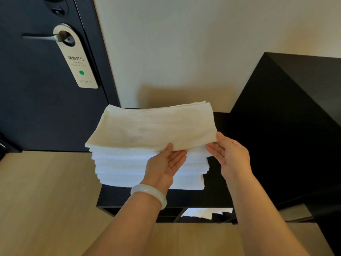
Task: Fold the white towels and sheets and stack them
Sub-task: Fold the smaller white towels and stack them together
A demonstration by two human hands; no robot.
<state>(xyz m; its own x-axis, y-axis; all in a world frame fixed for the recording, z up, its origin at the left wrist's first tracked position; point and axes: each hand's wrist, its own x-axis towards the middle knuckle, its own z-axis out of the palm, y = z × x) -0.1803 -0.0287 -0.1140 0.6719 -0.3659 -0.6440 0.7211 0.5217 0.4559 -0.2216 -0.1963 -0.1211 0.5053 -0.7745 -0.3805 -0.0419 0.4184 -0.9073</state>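
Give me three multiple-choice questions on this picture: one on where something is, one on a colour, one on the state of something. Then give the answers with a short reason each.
1. Where does the stack of towels stand?
A. on the black cabinet
B. on the wooden floor
C. on a chair

2. What colour is the dot on the door sign?
A. red
B. green
C. blue

3. How is the top towel held?
A. not at all
B. by one hand only
C. by both hands

Answers:
1 A: the stack sits on the cabinet's top.
2 B: the dot is plainly green.
3 C: the left hand and the right hand each pinch its near edge, thumbs on top.
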